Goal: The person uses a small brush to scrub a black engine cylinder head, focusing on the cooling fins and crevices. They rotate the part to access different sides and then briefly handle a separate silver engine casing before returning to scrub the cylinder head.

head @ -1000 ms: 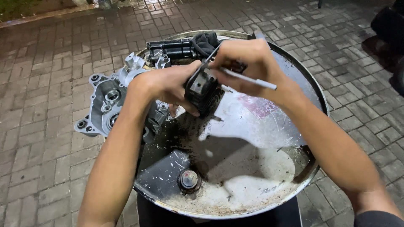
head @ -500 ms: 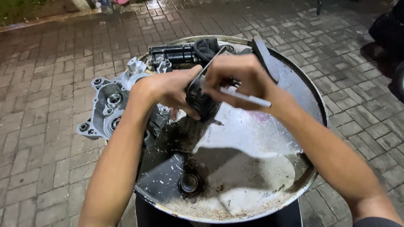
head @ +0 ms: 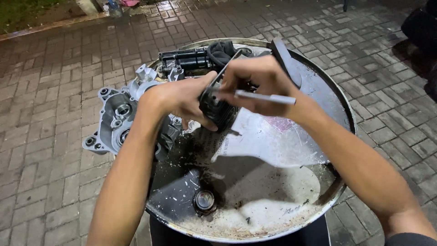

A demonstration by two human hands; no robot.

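Head view, centre of frame: left hand (head: 180, 101) grips a black finned engine cylinder (head: 217, 109) from its left side, fingers wrapped under and around it, holding it above a round drum top (head: 291, 155). Right hand (head: 260, 82) closes on the cylinder's upper right and also pinches a thin silver rod (head: 264, 97) that points toward the right of the frame. Drum top is dirty, with white residue and dark debris; a bung cap (head: 204, 200) sits at lower centre. Grey engine casing (head: 119, 120) rests at the drum's left edge. Black engine part (head: 189, 58) lies at upper centre. Brick paving (head: 50, 82) surrounds.
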